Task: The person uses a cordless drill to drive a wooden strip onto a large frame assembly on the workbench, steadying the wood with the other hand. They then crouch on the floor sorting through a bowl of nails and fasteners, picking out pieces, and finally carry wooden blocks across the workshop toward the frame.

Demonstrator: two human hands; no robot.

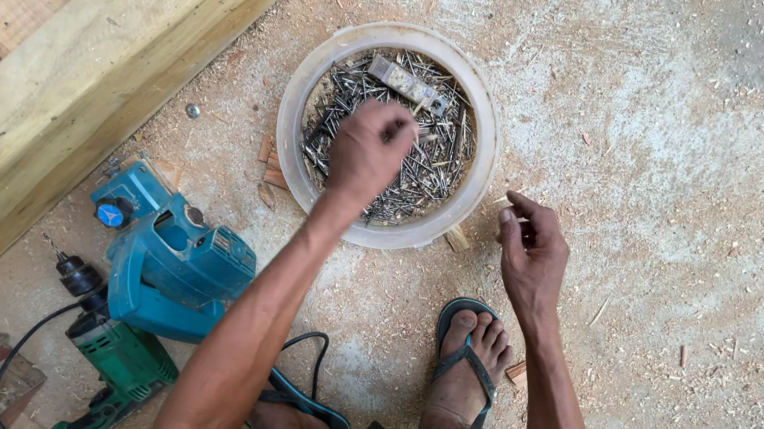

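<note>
The person's left hand is inside a round, pale plastic bowl that stands on the sawdust-strewn concrete floor. Its fingers are curled and pinched together over a heap of nails; whether any nail is actually caught between the fingertips cannot be told. A small rectangular metal piece lies on the nails toward the far rim of the bowl. The right hand hangs just beside the bowl's right rim, clear of it, fingers loosely bent and apart, holding nothing. Below that hand a foot in a blue flip-flop sandal rests flat on the floor. To the left of the bowl, near the left forearm, a teal power tool sits on the floor, and beside it, closer to the lower left corner of the view, lies a green electric drill with a black cord trailing past the person's feet. A thick pale timber beam runs diagonally across the upper left, well apart from the bowl. Small wood offcuts lie against the bowl's left side.
</note>
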